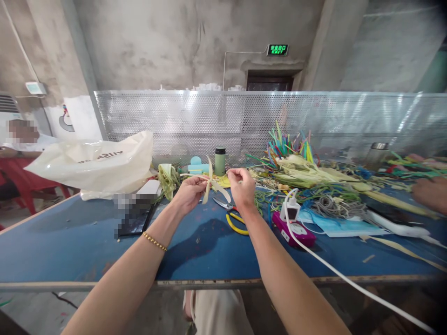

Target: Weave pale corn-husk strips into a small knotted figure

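My left hand (pixel 190 193) pinches a pale cream piece with several long pointed petals (pixel 221 190), like a flower made of corn husk strips, held above the table. To its right, my right hand (pixel 242 187) is closed in a pinch at about the same height, apart from the petals. Whatever its fingertips hold, if anything, is too small to make out. Scissors with yellow handles (pixel 237 224) lie on the table below and between my hands, blades pointing away to the left. Behind the petals stands a green bottle with a black lid (pixel 220 162).
Left on the blue table (pixel 195 260) are a white plastic bag (pixel 101 163) and a dark tablet-like device (pixel 134 221). To the right lie a purple power adapter (pixel 296 230) with a white cable, corn husks (pixel 300 170), wire coils (pixel 330 205) and another person's hand (pixel 431 193). A perforated metal screen (pixel 195 116) stands behind.
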Available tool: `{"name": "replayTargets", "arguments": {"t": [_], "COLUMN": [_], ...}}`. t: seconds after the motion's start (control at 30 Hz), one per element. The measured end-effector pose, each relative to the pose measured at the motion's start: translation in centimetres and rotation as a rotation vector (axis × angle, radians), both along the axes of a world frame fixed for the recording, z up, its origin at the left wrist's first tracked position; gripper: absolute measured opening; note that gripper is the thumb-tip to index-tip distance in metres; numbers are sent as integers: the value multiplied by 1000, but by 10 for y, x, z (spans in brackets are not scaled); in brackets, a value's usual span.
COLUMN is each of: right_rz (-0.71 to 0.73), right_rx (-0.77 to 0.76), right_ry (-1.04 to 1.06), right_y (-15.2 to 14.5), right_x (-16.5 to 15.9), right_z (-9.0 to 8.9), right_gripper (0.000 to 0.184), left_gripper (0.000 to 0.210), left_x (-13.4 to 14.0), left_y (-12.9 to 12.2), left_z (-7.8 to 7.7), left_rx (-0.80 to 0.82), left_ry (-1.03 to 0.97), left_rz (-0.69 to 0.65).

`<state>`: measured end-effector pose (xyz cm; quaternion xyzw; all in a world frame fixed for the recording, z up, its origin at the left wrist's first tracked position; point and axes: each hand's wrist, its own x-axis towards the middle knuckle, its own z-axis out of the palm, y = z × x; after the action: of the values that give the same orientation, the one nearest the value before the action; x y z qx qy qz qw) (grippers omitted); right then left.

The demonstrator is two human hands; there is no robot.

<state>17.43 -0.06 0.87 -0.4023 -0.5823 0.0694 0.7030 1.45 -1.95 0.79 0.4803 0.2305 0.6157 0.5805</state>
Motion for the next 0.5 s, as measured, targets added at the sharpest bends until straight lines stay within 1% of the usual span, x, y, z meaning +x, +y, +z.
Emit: {"name": "replayTargets", "arguments": {"t": [0.03, 0.07, 0.1, 0.2, 0.27, 0.37, 0.5], "right_rz": [-63, -96, -99, -7, 61, 141, 206], "right_rx": [50, 86, 103, 53, -11, -80, -84], "right_ry": [-99, -196, -280, -419, -429, -407, -378], "right_y": [-1, -2, -3, -4, -3, -1, -1], "right_x": [1, 1, 1, -3, -5, -8, -10], "right_z": [0, 0, -1, -3, -6, -8, -10], "right_gripper": [15, 16, 17, 21, 18, 14, 8], "left_gripper": [16, 16, 18, 24, 27, 31, 29], "left_x": [0, 0, 0, 0, 0, 1, 3], "left_y": [1, 2, 3, 4, 4, 4, 4], "left_z": [-1, -2, -2, -4, -5, -5, -6], "left_rx": [9, 22, 36, 52, 48, 89, 131], "left_ry": [2, 6, 10, 26, 47, 82, 136], "left_rz": [9, 22, 40, 93, 113, 126, 152]}}
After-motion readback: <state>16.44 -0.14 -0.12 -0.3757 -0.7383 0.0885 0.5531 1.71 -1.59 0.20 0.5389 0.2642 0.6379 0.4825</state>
